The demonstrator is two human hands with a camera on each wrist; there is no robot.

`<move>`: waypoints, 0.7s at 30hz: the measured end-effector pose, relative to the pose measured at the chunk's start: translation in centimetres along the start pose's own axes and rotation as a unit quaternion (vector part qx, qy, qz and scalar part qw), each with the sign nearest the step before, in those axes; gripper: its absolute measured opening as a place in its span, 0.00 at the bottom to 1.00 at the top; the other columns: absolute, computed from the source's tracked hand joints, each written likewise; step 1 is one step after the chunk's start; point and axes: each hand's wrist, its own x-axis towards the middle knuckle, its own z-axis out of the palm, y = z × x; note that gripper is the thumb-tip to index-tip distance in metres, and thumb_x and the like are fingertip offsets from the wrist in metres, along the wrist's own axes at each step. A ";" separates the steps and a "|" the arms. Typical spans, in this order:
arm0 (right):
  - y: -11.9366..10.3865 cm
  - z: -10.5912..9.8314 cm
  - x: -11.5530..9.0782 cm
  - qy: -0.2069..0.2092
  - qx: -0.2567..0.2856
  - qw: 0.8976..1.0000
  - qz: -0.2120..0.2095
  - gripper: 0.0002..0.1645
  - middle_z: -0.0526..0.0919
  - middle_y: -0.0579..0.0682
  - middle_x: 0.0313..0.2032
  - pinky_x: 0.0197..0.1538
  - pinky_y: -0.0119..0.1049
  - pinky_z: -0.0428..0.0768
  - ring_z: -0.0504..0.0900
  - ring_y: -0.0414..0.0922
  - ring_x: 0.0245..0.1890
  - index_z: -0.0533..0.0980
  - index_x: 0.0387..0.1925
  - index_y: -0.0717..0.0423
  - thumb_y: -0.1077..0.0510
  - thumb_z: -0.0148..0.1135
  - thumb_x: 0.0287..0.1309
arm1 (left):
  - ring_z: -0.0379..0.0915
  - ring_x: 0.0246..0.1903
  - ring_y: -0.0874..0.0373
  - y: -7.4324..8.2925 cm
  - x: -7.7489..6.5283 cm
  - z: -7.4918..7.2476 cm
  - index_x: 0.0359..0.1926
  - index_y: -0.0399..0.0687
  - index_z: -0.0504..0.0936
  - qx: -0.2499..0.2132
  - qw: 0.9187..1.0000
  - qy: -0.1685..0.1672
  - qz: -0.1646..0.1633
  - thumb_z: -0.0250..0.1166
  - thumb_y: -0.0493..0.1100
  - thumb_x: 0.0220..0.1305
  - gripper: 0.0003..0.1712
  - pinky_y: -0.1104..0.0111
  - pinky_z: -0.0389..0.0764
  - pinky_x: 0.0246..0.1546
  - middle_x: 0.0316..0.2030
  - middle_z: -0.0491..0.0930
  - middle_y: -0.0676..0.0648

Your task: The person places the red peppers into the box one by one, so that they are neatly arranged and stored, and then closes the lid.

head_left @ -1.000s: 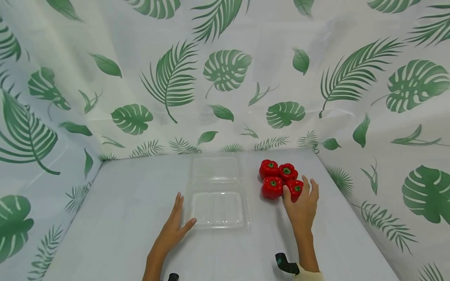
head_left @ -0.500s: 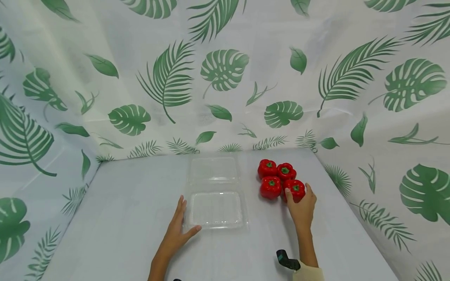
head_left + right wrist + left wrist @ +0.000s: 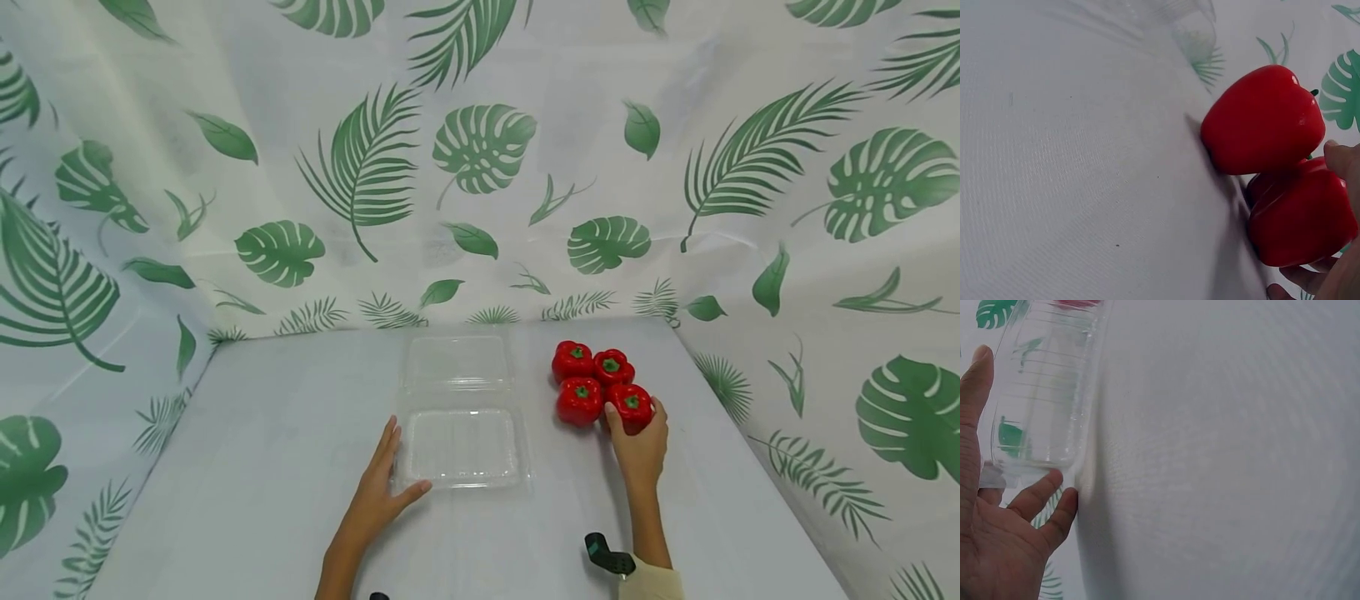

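In the head view, several red bell peppers stand in a tight cluster right of centre. My right hand (image 3: 641,450) holds the front right bell pepper (image 3: 630,407), thumb on its left side and fingers round its right. That same pepper (image 3: 1304,215) appears in the right wrist view beside another red bell pepper (image 3: 1263,122). A clear plastic clamshell container (image 3: 462,446) lies unfolded at the middle of the table. Along its left front corner rests my left hand (image 3: 375,496), fingers extended and thumb spread. The left wrist view has the fingertips (image 3: 1054,478) at the container's end.
The container's lid (image 3: 457,362) lies flat behind its base. A white table (image 3: 285,433) runs back to a leaf-print curtain (image 3: 480,242), which also encloses both sides. A black wrist-worn device (image 3: 609,557) juts out near my right wrist.
My right hand has closed its fingers round the front right bell pepper, where they were spread before. My left hand has shifted slightly right, against the container.
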 end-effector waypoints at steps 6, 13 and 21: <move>0.2 0.2 -0.1 0.018 0.022 1.000 0.008 0.53 0.62 0.66 0.70 0.67 0.66 0.66 0.62 0.62 0.70 0.51 0.73 0.59 0.36 0.62 0.59 | 0.50 0.74 0.44 0.1 0.0 -0.2 0.75 0.39 0.53 -0.015 1.000 -0.002 0.002 0.76 0.55 0.50 0.60 0.52 0.62 0.69 0.78 0.44 0.47; 0.9 0.7 -0.6 0.036 0.065 0.997 0.035 0.52 0.64 0.67 0.68 0.66 0.61 0.71 0.66 0.63 0.67 0.51 0.72 0.57 0.33 0.60 0.60 | 0.51 0.74 0.43 -0.1 -0.2 -0.3 0.75 0.38 0.52 -0.008 1.000 -0.002 0.009 0.76 0.54 0.50 0.60 0.51 0.63 0.68 0.78 0.45 0.45; 1.0 1.2 -1.0 0.058 0.146 0.984 0.079 0.53 0.58 0.58 0.74 0.72 0.55 0.65 0.58 0.55 0.74 0.49 0.75 0.54 0.32 0.57 0.60 | 0.55 0.72 0.41 -0.2 0.1 -0.3 0.75 0.39 0.51 0.006 1.000 -0.004 0.015 0.75 0.54 0.51 0.60 0.49 0.65 0.67 0.78 0.45 0.43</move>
